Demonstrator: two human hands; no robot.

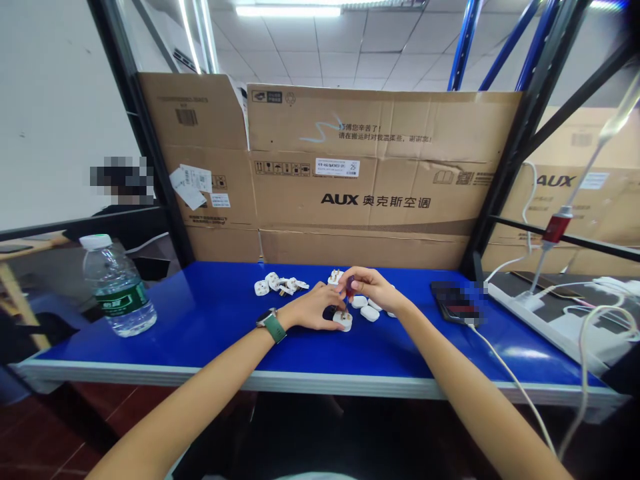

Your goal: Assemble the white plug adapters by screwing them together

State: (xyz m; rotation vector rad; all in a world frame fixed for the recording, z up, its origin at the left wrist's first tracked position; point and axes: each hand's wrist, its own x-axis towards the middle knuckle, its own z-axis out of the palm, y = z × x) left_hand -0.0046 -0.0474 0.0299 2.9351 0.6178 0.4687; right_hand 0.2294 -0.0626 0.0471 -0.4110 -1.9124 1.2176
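Note:
My left hand (315, 308), with a green-strapped watch on the wrist, is closed around a white plug (343, 321) that rests on the blue table (210, 333). My right hand (367, 285) is closed on a small screwdriver with a dark red handle (349, 285), held upright over that plug. Several white plugs (276, 284) lie in a loose group to the left of my hands. More white plug parts (369, 312) lie just right of the held plug.
A water bottle (119, 287) stands at the table's left. A phone (453, 303) with a white cable lies on the right, beside a power strip (540, 317). Cardboard boxes (370, 173) wall off the back. Another person sits at far left.

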